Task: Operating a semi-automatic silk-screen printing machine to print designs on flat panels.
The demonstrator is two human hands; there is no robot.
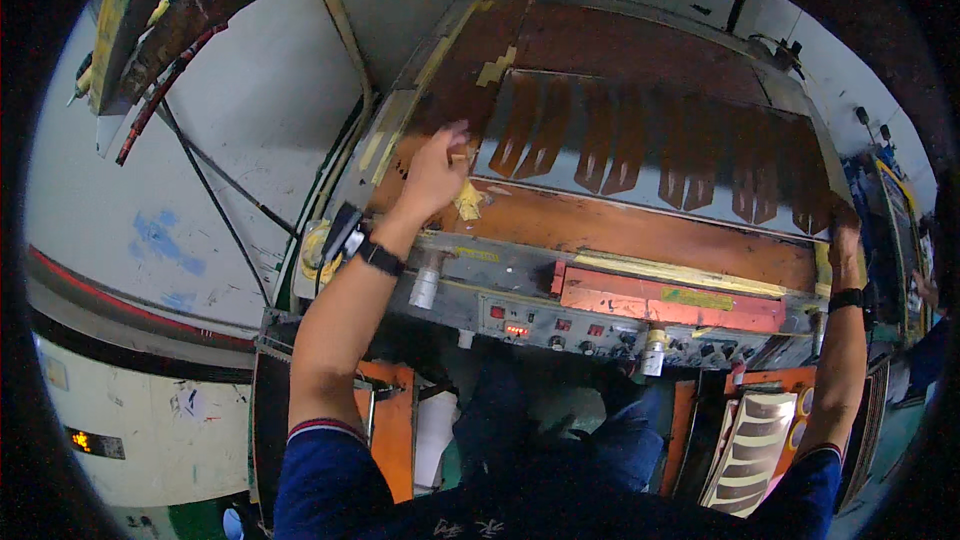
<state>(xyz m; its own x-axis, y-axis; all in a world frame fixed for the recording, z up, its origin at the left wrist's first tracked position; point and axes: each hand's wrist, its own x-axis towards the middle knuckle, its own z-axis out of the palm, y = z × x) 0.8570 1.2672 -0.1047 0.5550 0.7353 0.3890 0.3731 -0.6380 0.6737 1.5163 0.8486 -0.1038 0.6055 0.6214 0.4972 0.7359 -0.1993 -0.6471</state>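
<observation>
Standing at: a wide brown-topped machine bed (640, 230) with a grey metal sheet bearing long brown cut-out shapes (660, 145).
Left hand (435, 175): fingers loosely bent, pressing on the sheet's near-left corner, beside a crumpled yellow rag (468, 202); nothing clasped.
Right hand (843, 230): resting at the bed's far right edge; grip cannot be told.
Control panel (560, 325): below the bed's front edge.

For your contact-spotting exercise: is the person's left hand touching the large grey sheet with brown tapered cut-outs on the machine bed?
Touching. The head view shows the left hand with fingertips resting on the sheet's left corner, no gap visible.
</observation>
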